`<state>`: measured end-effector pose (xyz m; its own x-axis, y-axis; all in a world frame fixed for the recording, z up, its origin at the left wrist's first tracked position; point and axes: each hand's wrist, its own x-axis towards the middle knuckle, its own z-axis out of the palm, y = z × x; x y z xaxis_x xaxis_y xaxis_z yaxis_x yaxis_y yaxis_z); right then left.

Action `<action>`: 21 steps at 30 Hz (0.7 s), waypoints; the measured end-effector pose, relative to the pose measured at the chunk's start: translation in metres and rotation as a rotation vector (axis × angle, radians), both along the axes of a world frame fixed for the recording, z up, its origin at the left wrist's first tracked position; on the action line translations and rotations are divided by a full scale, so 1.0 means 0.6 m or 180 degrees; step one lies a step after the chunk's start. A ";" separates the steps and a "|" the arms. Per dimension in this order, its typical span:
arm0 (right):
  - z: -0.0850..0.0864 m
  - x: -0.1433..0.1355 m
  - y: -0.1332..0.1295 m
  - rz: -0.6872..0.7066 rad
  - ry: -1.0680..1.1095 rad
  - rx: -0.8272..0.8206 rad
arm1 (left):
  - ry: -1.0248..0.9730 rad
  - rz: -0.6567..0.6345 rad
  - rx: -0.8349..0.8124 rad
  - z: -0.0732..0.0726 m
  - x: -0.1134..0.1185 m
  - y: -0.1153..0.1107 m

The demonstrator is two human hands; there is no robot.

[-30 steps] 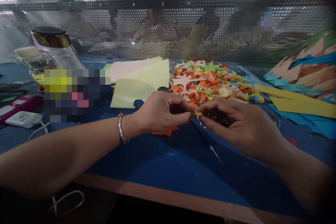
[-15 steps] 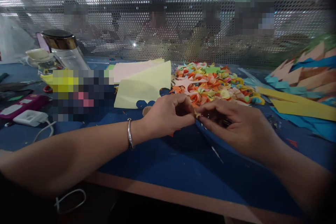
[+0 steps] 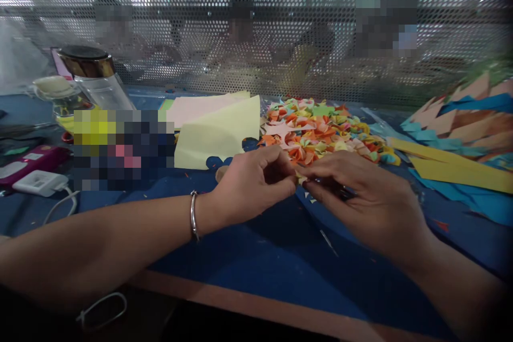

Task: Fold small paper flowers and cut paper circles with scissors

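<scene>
Frame center: left hand (image 3: 256, 184) and right hand (image 3: 366, 197), fingertips clamped on a small, creased yellowish paper piece (image 3: 300, 177).

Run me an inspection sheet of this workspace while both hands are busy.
Surface: blue tabletop, small paper scraps scattered.
Work pieces: small yellowish paper piece, its shape mostly hidden; heap of coloured paper pieces beyond it; pale yellow sheet at left.
Clutter: dark-lidded bottle at left; thin slender object near the right hand.
Hands: left hand and right hand pinch the small piece.
Cables: white cable at white adapter.
Surroundings: perforated screen, blurred people behind.
</scene>
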<state>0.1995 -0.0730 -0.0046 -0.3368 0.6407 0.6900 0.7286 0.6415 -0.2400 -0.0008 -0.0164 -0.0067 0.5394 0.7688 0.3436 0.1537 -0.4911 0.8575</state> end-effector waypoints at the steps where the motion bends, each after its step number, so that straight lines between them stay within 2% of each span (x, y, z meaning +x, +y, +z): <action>1: 0.000 -0.001 0.001 0.0032 0.0040 -0.0021 | 0.0072 0.0000 0.0063 0.002 -0.001 -0.002; 5: -0.001 -0.002 0.003 0.0106 0.0094 -0.0126 | 0.0235 -0.0018 0.0243 0.010 -0.004 -0.007; 9: 0.000 -0.003 0.002 -0.0002 0.0103 -0.0261 | 0.0267 0.0014 0.0407 0.011 -0.004 -0.010; 21: -0.003 -0.004 -0.001 -0.0118 0.0091 -0.0245 | 0.0288 0.0105 0.0615 0.009 -0.002 -0.012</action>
